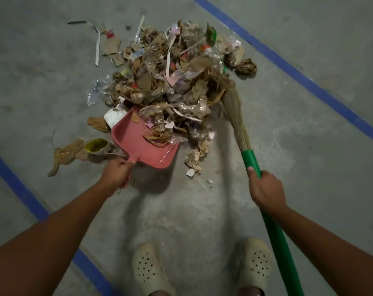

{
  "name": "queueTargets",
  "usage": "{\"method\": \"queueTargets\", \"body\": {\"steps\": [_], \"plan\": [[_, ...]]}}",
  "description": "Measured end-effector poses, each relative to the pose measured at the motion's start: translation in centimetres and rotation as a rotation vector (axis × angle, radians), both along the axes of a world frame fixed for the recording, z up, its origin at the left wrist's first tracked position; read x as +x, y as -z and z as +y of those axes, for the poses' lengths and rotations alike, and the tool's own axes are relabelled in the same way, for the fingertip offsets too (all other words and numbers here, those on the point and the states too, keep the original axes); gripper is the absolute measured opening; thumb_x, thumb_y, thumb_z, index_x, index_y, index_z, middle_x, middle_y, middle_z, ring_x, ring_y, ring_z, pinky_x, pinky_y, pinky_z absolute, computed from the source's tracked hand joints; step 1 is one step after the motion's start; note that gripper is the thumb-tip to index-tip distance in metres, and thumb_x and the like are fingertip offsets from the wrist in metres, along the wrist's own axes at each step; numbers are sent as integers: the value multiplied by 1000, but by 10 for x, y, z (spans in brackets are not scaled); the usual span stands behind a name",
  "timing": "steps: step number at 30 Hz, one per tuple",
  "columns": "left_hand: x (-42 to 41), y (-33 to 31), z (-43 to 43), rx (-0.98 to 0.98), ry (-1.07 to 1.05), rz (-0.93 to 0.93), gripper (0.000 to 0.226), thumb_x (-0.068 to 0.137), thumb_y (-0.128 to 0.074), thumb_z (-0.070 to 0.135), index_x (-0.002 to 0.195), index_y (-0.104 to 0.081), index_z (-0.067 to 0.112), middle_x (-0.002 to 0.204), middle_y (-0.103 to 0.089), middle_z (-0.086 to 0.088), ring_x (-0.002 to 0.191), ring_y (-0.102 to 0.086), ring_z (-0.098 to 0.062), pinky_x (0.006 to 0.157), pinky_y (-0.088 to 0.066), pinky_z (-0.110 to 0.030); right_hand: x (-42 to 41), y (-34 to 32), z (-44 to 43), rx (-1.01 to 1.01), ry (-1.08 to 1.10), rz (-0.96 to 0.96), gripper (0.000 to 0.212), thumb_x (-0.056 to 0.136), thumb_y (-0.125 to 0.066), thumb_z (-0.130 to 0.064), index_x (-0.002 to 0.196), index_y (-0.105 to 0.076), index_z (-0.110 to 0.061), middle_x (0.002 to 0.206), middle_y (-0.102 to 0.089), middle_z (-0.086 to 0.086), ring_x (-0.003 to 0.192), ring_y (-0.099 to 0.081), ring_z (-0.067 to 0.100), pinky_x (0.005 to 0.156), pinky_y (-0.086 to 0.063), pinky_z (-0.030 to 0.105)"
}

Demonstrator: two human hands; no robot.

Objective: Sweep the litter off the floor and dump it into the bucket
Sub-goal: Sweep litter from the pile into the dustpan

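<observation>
The left hand [117, 174] is curled round the short handle of a pink dustpan [136, 139], holding it low with its open mouth facing away from the person and into the litter. The right hand [266, 191] is wrapped round the green handle of a broom [274, 231], thumb laid along the shaft. The handle runs back past the right foot, and the straw bristles reach forward into the right edge of the pile.

The litter [170, 71] lies in one heap on the floor [309, 167] just ahead of both hands. It is mostly crumpled brown paper, clear plastic wrap, paper strips and a few red and green scraps. Its near edge spills into the dustpan, whose right half is covered while the left half shows bare. Some loose bits lie apart from the heap: brown paper scraps and what looks like a crushed yellow-lined cup [94, 145] left of the dustpan, a paper ball at the far right, and strips at the far left.

Blue lines [288, 67] cross the grey floor on both sides. Two pale perforated clogs [148, 272] stand at the bottom edge.
</observation>
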State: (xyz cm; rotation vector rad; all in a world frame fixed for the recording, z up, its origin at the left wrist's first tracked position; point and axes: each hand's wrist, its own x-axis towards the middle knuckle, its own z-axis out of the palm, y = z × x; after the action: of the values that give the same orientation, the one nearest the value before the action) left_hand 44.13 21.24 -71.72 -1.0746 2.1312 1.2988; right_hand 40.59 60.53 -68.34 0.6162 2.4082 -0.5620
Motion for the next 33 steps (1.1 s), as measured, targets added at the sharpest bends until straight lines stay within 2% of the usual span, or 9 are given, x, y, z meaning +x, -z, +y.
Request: {"method": "queueTargets", "body": {"steps": [4,8,11,15,19,23,26,29,33], "plan": [[-29,-1,-6,10,111,-110,51,97,-57,54,71,-52,11,58,-50,-12,39,-42,-17,39,-34,-23,-55,12,-42,-111,197,-198,48,105,-44,-49,103,-59,-4,82,-67,10,61,-62,20,53,-50,30],[-51,-4,-2,44,185,-186,52,99,-54,53,69,-49,12,50,-47,-5,37,-39,-14,40,-33,-22,-58,20,-73,-81,-1,-197,50,103,-44,-52,103,-61,-5,82,-69,9,57,-65,19,46,-48,25],[-57,-1,7,68,185,-192,48,101,-53,50,72,-51,11,55,-47,-7,36,-38,-13,39,-32,-23,-44,17,-84,-89,-184,-159,49,102,-41,-54,98,-59,-9,78,-67,6,60,-66,18,50,-51,26],[-48,1,10,99,181,-184,46,102,-49,52,83,-55,11,64,-50,-7,42,-41,-13,39,-34,-23,-27,7,-75,-24,-362,-87,45,102,-38,-57,93,-56,-17,75,-61,0,64,-61,15,57,-49,27],[-33,-1,9,144,119,-162,46,103,-49,49,102,-61,5,64,-54,-6,45,-47,-15,41,-38,-24,-11,-5,-41,71,-399,23,44,102,-36,-60,96,-54,-20,73,-57,-1,62,-56,14,54,-41,28],[-17,-2,6,143,-16,-191,38,104,-50,40,87,-57,6,64,-52,-11,47,-48,-20,40,-40,-22,-15,-14,-12,120,-250,27,49,101,-36,-60,95,-57,-17,74,-58,3,63,-56,18,59,-42,31],[-9,1,-12,101,-89,-159,36,102,-54,37,82,-61,8,59,-52,-9,47,-45,-21,45,-37,-24,-36,-11,-12,31,-33,-23,53,102,-39,-59,95,-60,-11,79,-64,9,66,-63,23,65,-54,35],[-8,1,-29,52,-116,-110,40,100,-55,39,79,-65,6,55,-51,-7,45,-43,-21,49,-34,-25,-62,-5,-37,-89,144,-22,52,104,-42,-53,101,-61,-5,83,-68,12,64,-64,22,54,-50,29],[-26,0,-38,45,-30,-113,42,101,-54,43,85,-66,5,60,-53,-13,43,-44,-20,42,-33,-24,-87,2,-84,-165,220,-57,51,103,-44,-52,103,-63,-4,84,-69,12,61,-64,22,51,-47,27]]}}
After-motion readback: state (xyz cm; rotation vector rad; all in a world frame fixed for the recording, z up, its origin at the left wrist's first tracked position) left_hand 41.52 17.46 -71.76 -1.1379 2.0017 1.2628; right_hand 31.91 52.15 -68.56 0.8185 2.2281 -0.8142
